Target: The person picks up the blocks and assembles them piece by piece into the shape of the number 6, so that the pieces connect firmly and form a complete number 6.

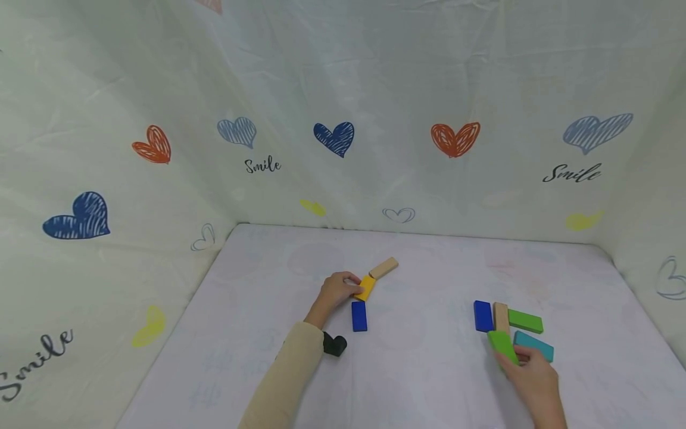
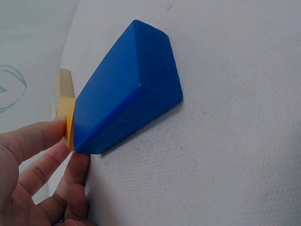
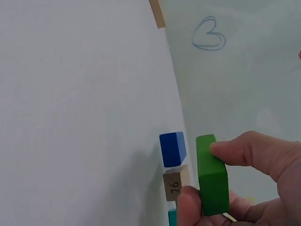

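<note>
seems only partway along, judging from the layout. shows three pieces set end to end in a bent row, left of the middle of the tabletop: beginning with a blue block, going on through a yellow block, finishing in a pale wooden block nearest the back edge. looks settled at both ends, less so in the middle, at the yellow block under the left hand. pinches that one at its left side, fingers drawn narrow around it, just past the far end of the blue block; cannot tell whether touching there or barely apart.

appears to leave the larger share outside the row: a loose cluster toward the right edge of the tabletop, made up of a second blue block, a numbered wooden block just beside it, a flat green block off to the right and a teal block near that. holds one more, a raised green block, between thumb and fingers of the right hand, by the near end of the numbered wooden block; seems lifted clear of the tabletop in the right wrist view.

looks bright, plain and brick-shaped, longer than wide, straight-sided, unmarked on the faces in view; unlike the numbered wooden block, bare and stamped with dark digits.
</note>
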`<state>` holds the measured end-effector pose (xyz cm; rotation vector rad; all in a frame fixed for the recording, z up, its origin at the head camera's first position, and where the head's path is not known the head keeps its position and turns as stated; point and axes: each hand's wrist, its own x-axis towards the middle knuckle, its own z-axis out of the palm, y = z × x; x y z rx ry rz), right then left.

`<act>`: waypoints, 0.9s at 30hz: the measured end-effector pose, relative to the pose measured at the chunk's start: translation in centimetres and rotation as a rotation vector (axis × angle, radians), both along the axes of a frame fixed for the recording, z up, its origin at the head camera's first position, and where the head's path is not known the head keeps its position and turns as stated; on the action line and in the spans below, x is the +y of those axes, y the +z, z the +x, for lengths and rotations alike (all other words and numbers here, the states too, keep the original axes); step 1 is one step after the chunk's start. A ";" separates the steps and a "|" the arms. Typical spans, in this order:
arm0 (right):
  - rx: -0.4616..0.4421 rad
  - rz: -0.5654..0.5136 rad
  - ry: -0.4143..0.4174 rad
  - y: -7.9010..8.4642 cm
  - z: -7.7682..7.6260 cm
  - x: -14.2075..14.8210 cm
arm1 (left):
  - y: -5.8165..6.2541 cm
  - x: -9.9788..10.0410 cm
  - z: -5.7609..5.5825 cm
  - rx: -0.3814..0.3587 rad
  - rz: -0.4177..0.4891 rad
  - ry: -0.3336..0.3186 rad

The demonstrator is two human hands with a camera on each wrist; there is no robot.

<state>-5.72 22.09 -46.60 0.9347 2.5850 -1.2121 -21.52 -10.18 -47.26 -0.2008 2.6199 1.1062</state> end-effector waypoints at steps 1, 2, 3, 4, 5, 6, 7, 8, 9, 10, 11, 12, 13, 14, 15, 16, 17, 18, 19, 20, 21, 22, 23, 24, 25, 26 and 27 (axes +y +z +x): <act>0.017 -0.016 0.008 0.1 0.0 -0.1 | 0.0 0.0 0.0 0.001 0.000 0.000; 0.029 -0.032 0.016 0.2 0.0 -0.3 | 0.0 0.0 0.0 0.004 -0.001 -0.001; 0.039 -0.051 0.020 0.3 -0.1 -0.4 | 0.0 0.0 0.0 0.005 -0.002 0.000; 0.049 -0.067 0.026 0.5 -0.1 -0.5 | -0.1 0.0 0.0 0.005 -0.003 0.001; 0.057 -0.078 0.021 0.5 -0.2 -0.7 | 0.0 0.0 0.0 0.004 -0.002 0.004; 0.065 -0.091 0.022 0.6 -0.2 -0.9 | -0.1 0.0 0.0 0.003 -0.003 0.005; 0.072 -0.097 0.021 0.6 -0.3 -1.0 | -0.1 0.1 0.0 0.001 -0.002 0.008; 0.082 -0.099 0.020 0.6 -0.4 -1.1 | 0.0 0.1 0.0 -0.001 -0.002 0.010; 0.091 -0.102 0.018 0.4 -0.5 -1.1 | 0.0 0.1 0.0 -0.005 -0.001 0.012; 0.102 -0.107 0.020 0.1 -0.7 -1.1 | 0.0 0.1 0.0 -0.007 0.000 0.012; 0.111 -0.101 0.018 -0.4 -0.9 -1.0 | 0.0 0.1 0.0 -0.008 0.000 0.012; 0.122 -0.088 0.017 -1.0 -1.1 -0.9 | 0.0 0.1 0.0 -0.009 0.000 0.011; 0.133 -0.072 0.016 -1.8 -1.3 -0.7 | 0.0 0.1 0.0 -0.010 0.000 0.011; 0.147 -0.056 0.017 -2.7 -1.6 -0.5 | 0.0 0.1 0.0 -0.009 -0.001 0.010; 0.157 -0.039 0.015 -3.6 -1.9 -0.3 | 0.0 0.1 0.0 -0.007 -0.002 0.008; 0.167 -0.028 0.011 -4.4 -2.1 -0.1 | 0.0 0.1 0.0 -0.005 -0.002 0.008; 0.179 -0.013 0.005 -5.2 -2.4 0.1 | 0.0 0.1 0.0 -0.004 -0.001 0.007; 0.197 -0.010 0.002 -5.9 -2.6 0.2 | 0.0 0.1 0.0 -0.002 -0.001 0.007; 0.212 -0.009 0.001 -6.5 -2.8 0.3 | 0.0 0.1 0.0 -0.001 0.000 0.007; 0.229 -0.011 -0.001 -6.9 -3.0 0.4 | 0.0 0.1 0.0 0.002 -0.001 0.004; 0.242 -0.014 -0.003 -7.2 -3.3 0.4 | -0.1 0.0 0.0 0.003 -0.001 0.002; 0.255 -0.020 -0.005 -7.3 -3.5 0.4 | -0.1 0.0 0.0 0.003 0.000 0.002; 0.269 -0.022 -0.005 -7.4 -3.7 0.3 | -0.1 0.0 -0.1 0.004 0.000 0.002; 0.281 -0.024 -0.006 -7.4 -3.9 0.2 | -0.2 0.0 -0.1 0.004 -0.001 0.002; 0.293 -0.032 -0.008 -7.4 -4.1 0.2 | -0.2 0.0 -0.1 0.004 -0.003 0.001; 0.307 -0.045 -0.011 -7.4 -4.3 0.1 | -0.2 0.0 -0.1 0.003 -0.003 0.001; 0.320 -0.056 -0.012 -7.4 -4.5 -0.1 | -0.3 0.0 -0.1 0.000 -0.001 0.004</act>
